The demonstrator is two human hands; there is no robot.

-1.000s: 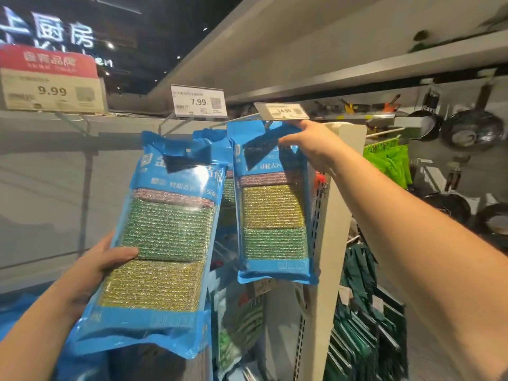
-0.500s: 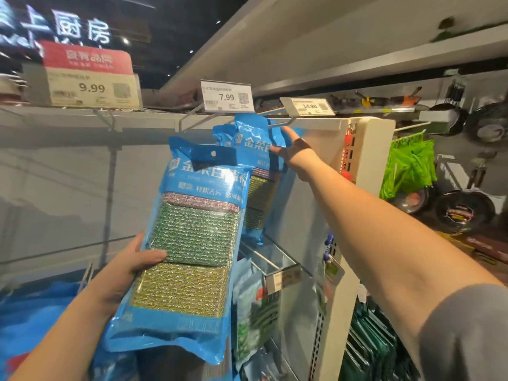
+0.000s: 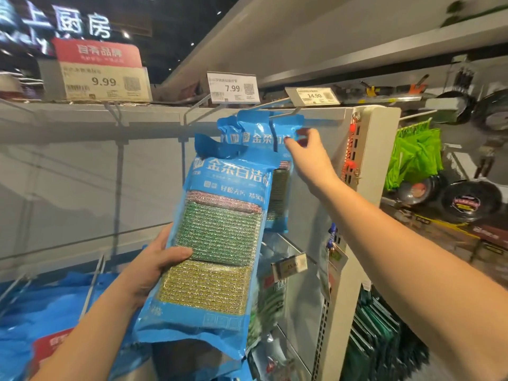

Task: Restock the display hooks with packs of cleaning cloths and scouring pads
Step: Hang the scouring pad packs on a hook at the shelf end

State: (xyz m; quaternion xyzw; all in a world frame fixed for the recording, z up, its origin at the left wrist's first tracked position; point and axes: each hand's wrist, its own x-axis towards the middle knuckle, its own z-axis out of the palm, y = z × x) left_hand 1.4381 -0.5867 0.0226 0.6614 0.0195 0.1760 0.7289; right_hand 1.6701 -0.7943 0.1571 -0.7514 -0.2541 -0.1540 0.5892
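Note:
My left hand (image 3: 154, 268) grips a blue pack of scouring pads (image 3: 217, 243) by its left edge and holds it upright in front of the rack. Green, gold and pink pads show through its window. Behind it, several like packs (image 3: 261, 136) hang on a white wire display hook (image 3: 280, 113) under a 14.90 price tag (image 3: 312, 95). My right hand (image 3: 308, 158) reaches up to those hung packs, and its thumb and fingertips pinch the right edge of a pack's header.
Bare wire hooks with a 7.99 tag (image 3: 233, 88) and a 9.99 tag (image 3: 105, 81) jut out at the upper left. A white end post (image 3: 368, 166) stands on the right, with green bags (image 3: 415, 158) and pans (image 3: 467, 200) beyond. More packs hang lower down (image 3: 269, 303).
My right hand has pushed the hung pack back along the hook and come down to its header edge. The left hand's pack has risen slightly toward the hook.

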